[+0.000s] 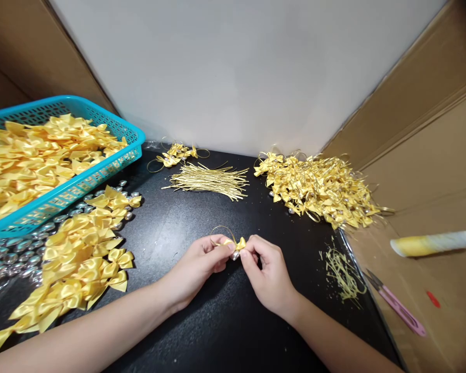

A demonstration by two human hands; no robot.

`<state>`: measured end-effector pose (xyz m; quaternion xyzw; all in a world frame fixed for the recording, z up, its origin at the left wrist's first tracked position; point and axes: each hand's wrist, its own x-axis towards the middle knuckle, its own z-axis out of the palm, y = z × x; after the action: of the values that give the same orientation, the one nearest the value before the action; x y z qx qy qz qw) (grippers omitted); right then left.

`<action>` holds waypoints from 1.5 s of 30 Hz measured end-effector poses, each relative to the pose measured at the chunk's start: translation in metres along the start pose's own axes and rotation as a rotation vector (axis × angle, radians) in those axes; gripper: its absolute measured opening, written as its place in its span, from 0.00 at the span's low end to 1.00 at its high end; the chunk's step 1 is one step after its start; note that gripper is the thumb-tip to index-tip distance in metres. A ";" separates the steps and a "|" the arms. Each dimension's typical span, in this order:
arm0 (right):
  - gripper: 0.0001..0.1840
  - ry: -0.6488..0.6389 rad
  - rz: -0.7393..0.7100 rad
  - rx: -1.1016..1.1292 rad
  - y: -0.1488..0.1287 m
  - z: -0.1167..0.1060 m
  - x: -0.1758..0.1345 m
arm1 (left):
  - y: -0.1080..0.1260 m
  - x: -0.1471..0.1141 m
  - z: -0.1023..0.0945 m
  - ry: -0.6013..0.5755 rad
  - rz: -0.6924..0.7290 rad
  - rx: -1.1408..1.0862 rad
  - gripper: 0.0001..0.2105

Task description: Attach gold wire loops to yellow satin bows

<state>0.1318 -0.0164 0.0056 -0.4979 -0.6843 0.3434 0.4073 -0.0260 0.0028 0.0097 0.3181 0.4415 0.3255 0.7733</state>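
Between my hands, above the black tabletop (171,336), is a small yellow ribbon bow (241,243) with a silver bead (235,255) at its underside. A loop of gold cord (226,228) rises from the bow over my left fingers. My left hand (207,256) pinches the bow's left side between thumb and forefinger. On the bow's right side, my right hand (266,267) is closed with thumb and forefinger pressed together. The fingertips partly cover the bow. Beyond my hands lies a bundle of straight gold cords (209,180).
A turquoise basket (135,147) of bows stands at left, with loose bows (81,254) and silver beads (23,254) beside it. Looped bows form a small pile (176,154) and a large heap (322,191). Cord scraps (344,277), pink-handled snips (399,308) and a tube (435,243) lie right.
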 end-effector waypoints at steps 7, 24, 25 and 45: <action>0.08 0.043 0.034 0.087 0.009 -0.003 0.001 | -0.001 -0.003 0.003 0.146 0.133 0.093 0.10; 0.02 0.211 -0.001 0.007 0.007 0.003 0.000 | 0.000 -0.004 0.004 0.212 0.270 0.290 0.11; 0.01 0.287 -0.053 -0.056 0.006 0.002 -0.002 | -0.001 -0.005 0.003 0.222 0.283 0.307 0.11; 0.05 0.381 -0.249 -0.428 -0.002 0.009 -0.006 | -0.010 -0.008 0.000 0.304 0.483 0.531 0.07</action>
<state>0.1242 -0.0235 0.0024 -0.5401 -0.7082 0.0394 0.4530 -0.0269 -0.0091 0.0060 0.5501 0.5325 0.4159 0.4908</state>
